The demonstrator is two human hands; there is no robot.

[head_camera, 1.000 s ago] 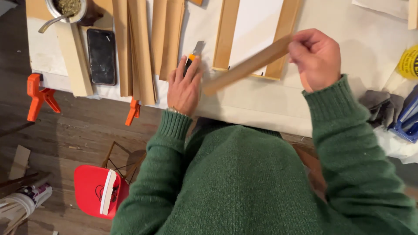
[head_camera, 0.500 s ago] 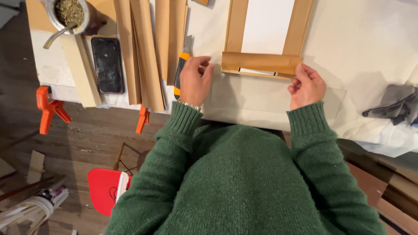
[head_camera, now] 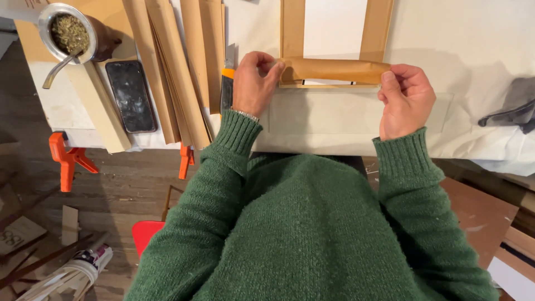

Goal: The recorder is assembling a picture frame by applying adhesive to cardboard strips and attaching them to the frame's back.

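My left hand (head_camera: pixel 253 83) and my right hand (head_camera: pixel 405 100) each pinch one end of a brown paper strip (head_camera: pixel 334 71) and hold it level across the near edge of a frame (head_camera: pixel 293 28) made of similar brown strips on a white-covered table (head_camera: pixel 345 120). The strip lies horizontally over the two upright sides of the frame. An orange-and-black utility knife (head_camera: pixel 227 83) lies just left of my left hand. Green sweater sleeves cover both arms.
Several long brown strips (head_camera: pixel 175 67) lie left of the knife, beside a dark phone (head_camera: pixel 131 96) and a metal cup of green herb with a straw (head_camera: pixel 68 33). Orange clamps (head_camera: pixel 67 161) grip the table edge. A grey cloth (head_camera: pixel 512 108) lies at right.
A second ago my right hand held the strip tilted up in the air. Both hands have since brought it down flat across the frame's near edge, holding its two ends.
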